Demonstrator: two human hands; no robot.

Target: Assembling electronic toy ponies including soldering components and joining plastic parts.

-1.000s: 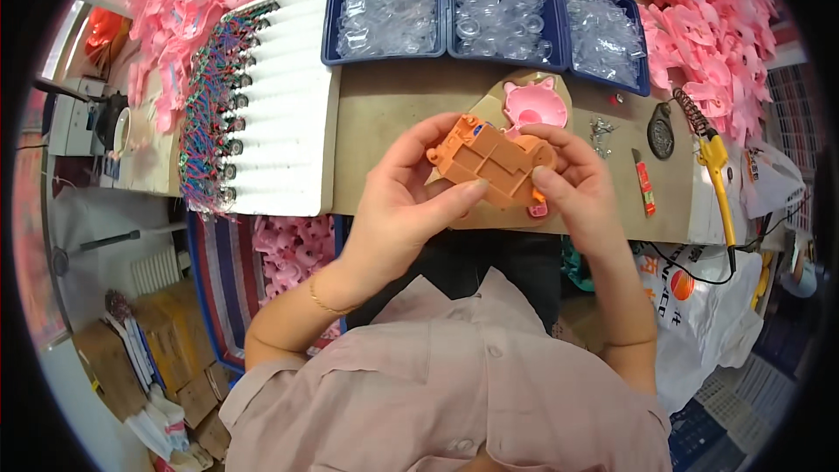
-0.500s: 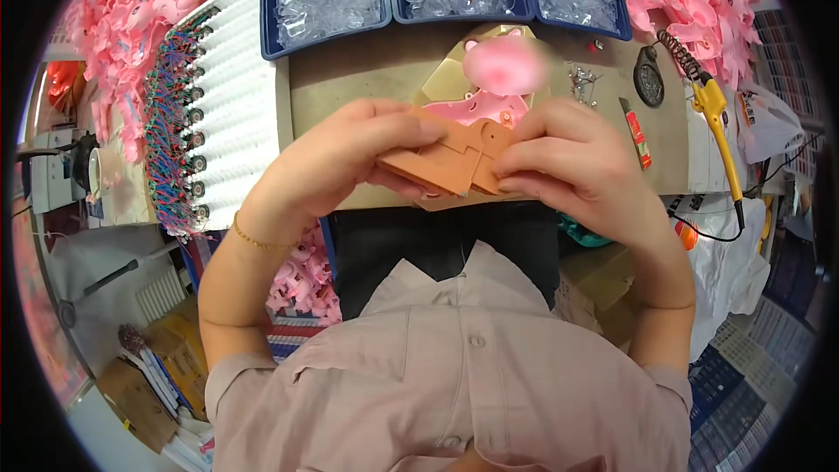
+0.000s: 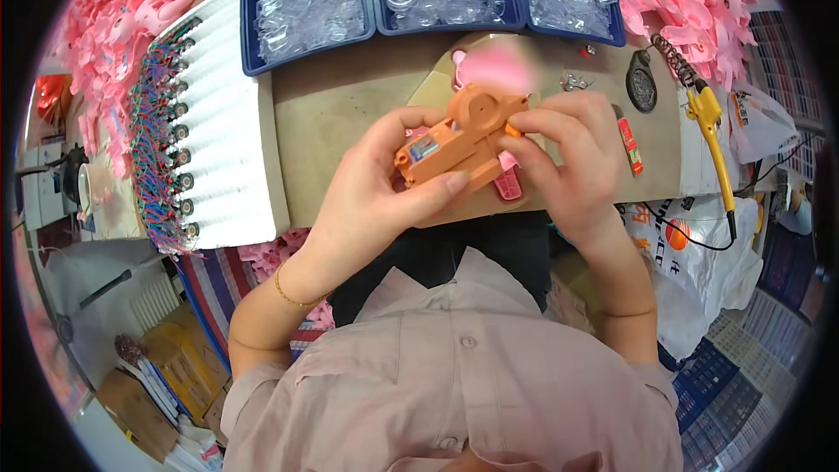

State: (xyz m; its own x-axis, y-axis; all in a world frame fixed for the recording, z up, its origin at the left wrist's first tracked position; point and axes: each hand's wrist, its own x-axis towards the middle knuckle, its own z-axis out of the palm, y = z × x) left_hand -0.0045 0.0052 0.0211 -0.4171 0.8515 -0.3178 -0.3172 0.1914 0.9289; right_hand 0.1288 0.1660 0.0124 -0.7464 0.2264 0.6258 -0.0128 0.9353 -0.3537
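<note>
An orange plastic toy housing (image 3: 468,144) with a round raised section and a small compartment at its left end is held over the near part of the worktable. My left hand (image 3: 371,188) grips its left end, thumb across the near side. At the other end, my right hand (image 3: 572,153) is closed in a pinch on a small orange piece (image 3: 514,130), close against the housing. Beyond them, a pink plastic toy part (image 3: 509,185) shows partly behind the housing, near a beige fixture (image 3: 437,87). A blurred pink shape covers part of that fixture.
Blue bins (image 3: 371,35) of clear plastic parts line the back. White ridged trays (image 3: 232,122) with wired parts stand left. Pink pieces (image 3: 122,17) are heaped at both far sides. A red cutter (image 3: 629,144), black disc (image 3: 642,83) and yellow soldering iron (image 3: 715,140) lie right.
The orange housing has been turned over and now shows its round section and compartment. My right hand has shifted to pinch a small orange piece at its right end. The head view has shifted slightly.
</note>
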